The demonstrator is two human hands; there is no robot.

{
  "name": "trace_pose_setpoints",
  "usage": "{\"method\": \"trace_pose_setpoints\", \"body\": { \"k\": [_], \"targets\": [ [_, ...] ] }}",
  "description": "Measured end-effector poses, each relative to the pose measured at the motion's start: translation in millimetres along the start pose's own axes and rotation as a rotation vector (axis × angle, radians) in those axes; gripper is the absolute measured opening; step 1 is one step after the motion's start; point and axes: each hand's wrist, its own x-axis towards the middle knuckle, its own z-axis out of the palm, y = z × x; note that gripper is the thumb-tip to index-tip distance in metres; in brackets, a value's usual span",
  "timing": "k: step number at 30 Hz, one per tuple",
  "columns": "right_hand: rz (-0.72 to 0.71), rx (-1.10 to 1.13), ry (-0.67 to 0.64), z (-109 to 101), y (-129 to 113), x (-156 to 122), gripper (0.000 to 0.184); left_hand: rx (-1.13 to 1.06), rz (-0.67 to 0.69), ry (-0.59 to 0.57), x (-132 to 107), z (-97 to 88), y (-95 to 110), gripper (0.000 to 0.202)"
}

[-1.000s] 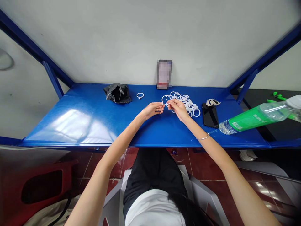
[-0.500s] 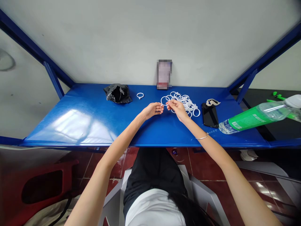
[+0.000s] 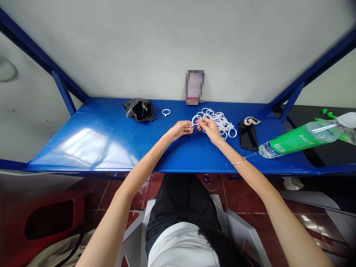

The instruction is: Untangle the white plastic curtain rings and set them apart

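Between my hands, just left of the pile, is a white plastic ring [image 3: 194,118] that looks like a curtain ring. My left hand [image 3: 180,129] is closed, its fingertips pinching the ring's lower left edge. On the opposite side, the thumb and fingers of my right hand [image 3: 210,129] are closed on the same ring and hide part of it. Behind and beside my right hand lies a loose heap of similar white rings [image 3: 222,121], several overlapping. One single ring [image 3: 166,114] with a small eyelet lies apart, to the left.
A crumpled black plastic bag [image 3: 140,111] lies open at the back left of the blue table [image 3: 150,139]. An upright, blurred-out rectangular object [image 3: 194,88] leans on the wall. At right are a black phone [image 3: 248,137], a beige strap-like thing [image 3: 251,121] and a tilted green-labelled bottle [image 3: 302,138].
The ring between my hands has turned slightly and its edge looks more tilted. Both hands keep nearly the same place and grip.
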Motion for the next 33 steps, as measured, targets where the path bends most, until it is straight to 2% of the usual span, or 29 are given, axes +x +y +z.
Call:
{"method": "trace_pose_setpoints", "body": {
  "k": [14, 19, 25, 30, 33],
  "targets": [
    [-0.043, -0.048, -0.019, 0.7, 2.4, -0.6, 0.045, 0.105, 0.074, 0.034, 1.8, -1.9, -2.0, 0.009],
    [-0.069, -0.064, 0.008, 0.4, 4.7, -0.3, 0.044, 0.215, 0.222, 0.032, 1.6, -2.2, -2.5, 0.018],
    [-0.117, -0.126, -0.017, -2.4, 8.5, -0.1, 0.055, 0.434, 0.432, 0.131, 1.1, -2.2, -5.6, 0.027],
    [-0.072, -0.116, 0.026, -1.1, 7.5, 0.1, 0.056, 0.682, 0.540, 0.247, -0.2, 0.7, -8.9, 0.023],
    [-0.059, -0.109, 0.056, -1.3, 6.8, 0.5, 0.056, 0.763, 0.553, 0.276, -0.9, 2.0, -9.1, 0.020]
  ]
}}
